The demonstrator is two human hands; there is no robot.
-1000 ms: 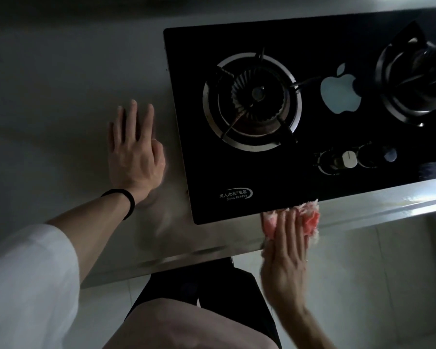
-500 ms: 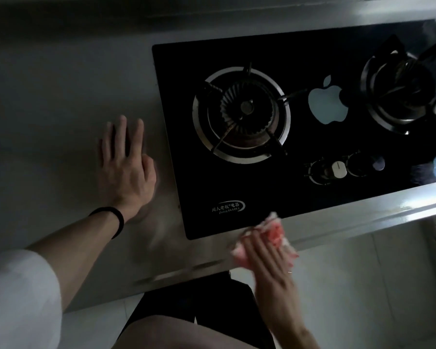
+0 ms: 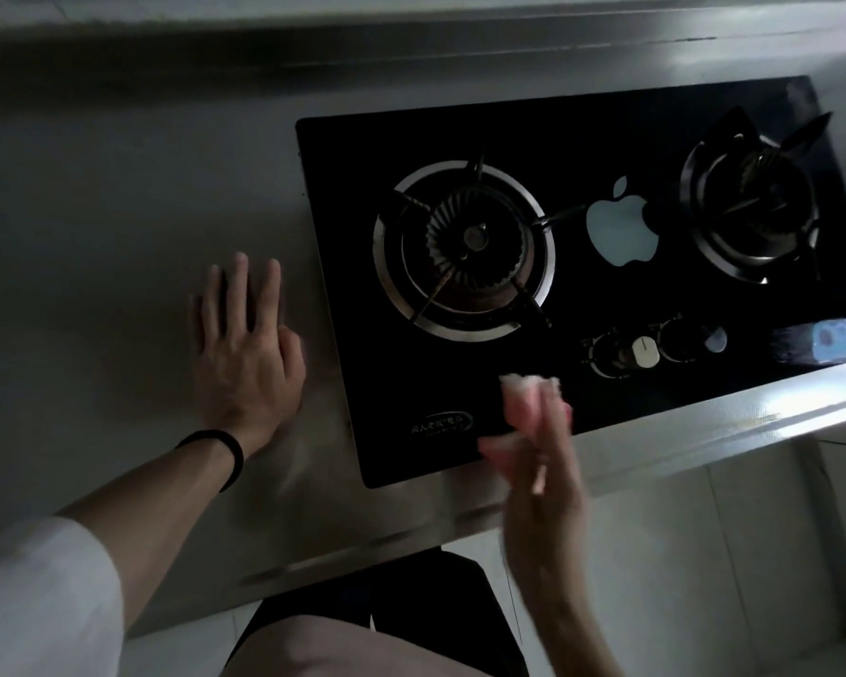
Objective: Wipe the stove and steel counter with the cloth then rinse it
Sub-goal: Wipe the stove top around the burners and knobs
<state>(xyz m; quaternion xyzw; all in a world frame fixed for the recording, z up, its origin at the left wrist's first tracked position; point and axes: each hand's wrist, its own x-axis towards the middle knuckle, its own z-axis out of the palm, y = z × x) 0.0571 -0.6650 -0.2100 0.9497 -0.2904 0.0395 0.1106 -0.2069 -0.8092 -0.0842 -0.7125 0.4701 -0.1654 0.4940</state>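
Head view: right hand [image 3: 543,481] presses pink cloth [image 3: 523,398] on stove [image 3: 362,188]

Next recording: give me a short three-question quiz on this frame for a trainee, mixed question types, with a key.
1. True or false: the left hand lies flat on the grey steel counter, beside the black glass stove.
2. The pink cloth at the right hand is over: A) the left burner ring, B) the stove's front part, C) the white knob.
3. Fill in: the stove has ___ burners.
Key: 1 true; 2 B; 3 two.
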